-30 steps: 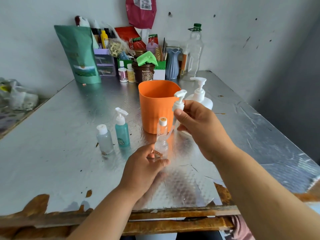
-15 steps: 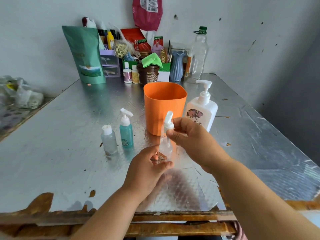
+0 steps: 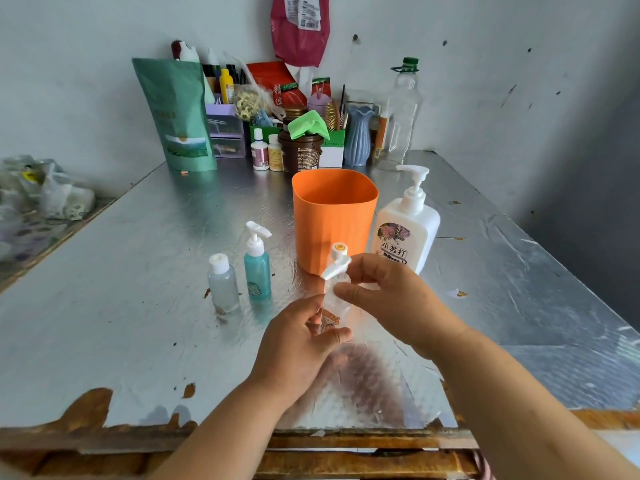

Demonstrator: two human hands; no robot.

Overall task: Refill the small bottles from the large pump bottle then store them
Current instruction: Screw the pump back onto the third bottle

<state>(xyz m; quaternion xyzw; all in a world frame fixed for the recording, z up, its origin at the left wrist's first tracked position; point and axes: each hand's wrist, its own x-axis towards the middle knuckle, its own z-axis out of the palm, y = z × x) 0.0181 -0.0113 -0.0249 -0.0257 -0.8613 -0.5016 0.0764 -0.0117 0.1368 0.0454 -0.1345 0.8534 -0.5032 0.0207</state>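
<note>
Left grip (image 3: 298,344) clamped round clear small bottle (image 3: 334,306); right grip (image 3: 391,299) pinching its white pump top (image 3: 336,267); contents unclear

One head-worn wide-angle view, looking forward and down across the tabletop (image 3: 121,306)

The lens sits above the tabletop's near wooden edge (image 3: 346,441) and faces the back wall (image 3: 86,64), with some bowing at the frame's sides; the left hand (image 3: 301,344) and right hand (image 3: 391,299) reach in from the bottom, close under it, holding a clear bottle (image 3: 334,306) at mid-frame, the orange cup (image 3: 334,216) just beyond, the clutter (image 3: 301,150) against the wall farthest
</note>
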